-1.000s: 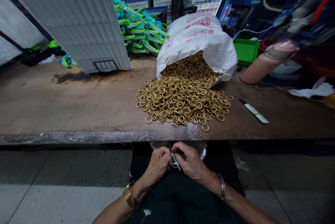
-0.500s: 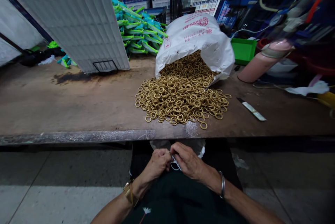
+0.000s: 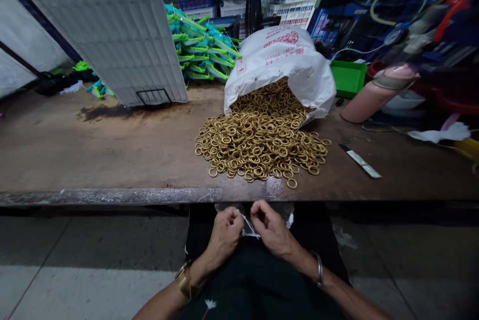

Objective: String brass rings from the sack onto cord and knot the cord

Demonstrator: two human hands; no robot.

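Observation:
In front of my lap, just below the table edge, my left hand has its fingers closed on a thin white string. The string runs across the small gap to my right hand, whose fingers are curled round its other end; the exact grip is hidden under the fingers. Behind the hands, on the table, lies a heap of gold-coloured rings. The rings spill from the mouth of a white plastic sack with red print, lying on its side.
A knife-like blade with a pale handle lies right of the rings on the wooden table. A grey ribbed panel stands at left, with green and turquoise parts beside it. Farther right are a green tray and a pink bottle.
My hands have moved apart from each other, with the white string now stretched between them. The view has shifted slightly; the rings and the sack lie as before.

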